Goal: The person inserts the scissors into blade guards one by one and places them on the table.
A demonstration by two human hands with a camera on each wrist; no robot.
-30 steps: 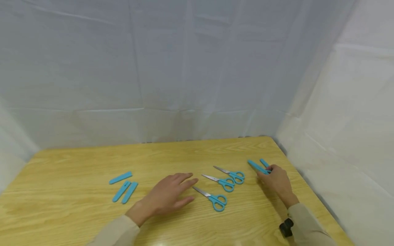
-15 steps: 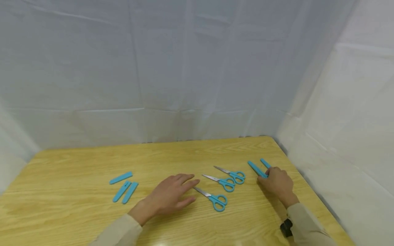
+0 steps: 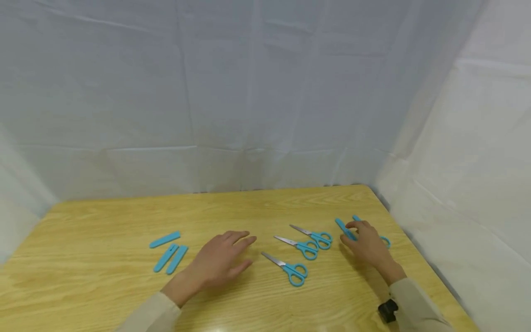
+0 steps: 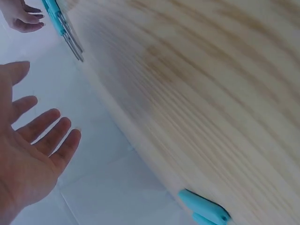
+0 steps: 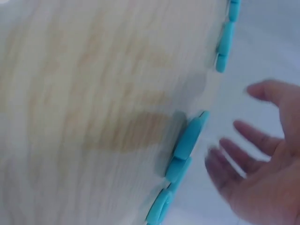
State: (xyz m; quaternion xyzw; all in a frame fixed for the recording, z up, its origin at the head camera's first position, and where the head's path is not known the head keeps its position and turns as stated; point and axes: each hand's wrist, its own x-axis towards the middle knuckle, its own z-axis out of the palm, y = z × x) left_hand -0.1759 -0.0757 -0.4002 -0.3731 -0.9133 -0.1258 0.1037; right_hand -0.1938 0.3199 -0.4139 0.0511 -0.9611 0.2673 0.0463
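Note:
Three scissors with blue handles and bare blades lie mid-table: the nearest pair [image 3: 286,267], a middle pair [image 3: 299,246] and the farthest pair [image 3: 313,236]. Further right, two blue sheathed scissors [image 3: 345,229] lie side by side, partly covered in the head view by my right hand [image 3: 369,246]. Its fingers are spread just above them, and the right wrist view shows the covered blades [image 5: 187,138] resting on the wood, apart from the fingers. My left hand [image 3: 217,260] hovers palm down with loose fingers, left of the nearest pair's blade tips, holding nothing.
Several loose blue blade covers [image 3: 164,240] lie together on the left of the wooden table [image 3: 103,295]. Pale sheeting [image 3: 265,92] hangs behind the table and along its right side. A black device [image 3: 387,310] is strapped at the right wrist.
My right hand has let go of the sheathed scissors, its fingers opening and rising off them. My left hand has drawn slightly left, away from the nearest blade tips.

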